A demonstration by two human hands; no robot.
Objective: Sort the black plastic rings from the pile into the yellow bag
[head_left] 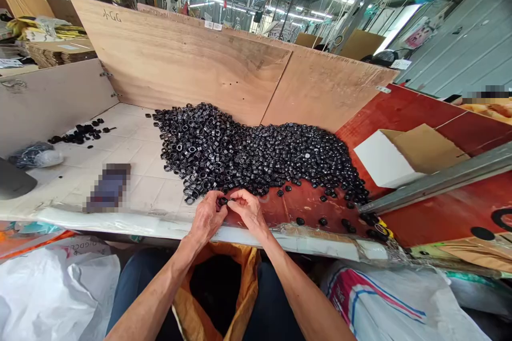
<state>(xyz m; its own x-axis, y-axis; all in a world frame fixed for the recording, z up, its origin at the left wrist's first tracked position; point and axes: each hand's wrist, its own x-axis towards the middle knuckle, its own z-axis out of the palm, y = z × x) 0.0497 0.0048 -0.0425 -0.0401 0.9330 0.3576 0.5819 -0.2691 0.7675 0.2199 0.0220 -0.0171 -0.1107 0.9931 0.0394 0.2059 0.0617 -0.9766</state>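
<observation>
Left grip (207,218) and right grip (250,209) clamped together on one small black ring (222,201), pinched tip to tip, wrists low, just inside the desk (152,192) edge, ring partly hidden. Ring pile (256,160) near at 12 o'clock; loose rings (300,221) at 3 o'clock; black cluster (78,136) well apart at 10 o'clock; orange sack (218,287) at 6 o'clock.

Tiled bench (136,181) w/ big heap of black plastic rings (240,157)
</observation>
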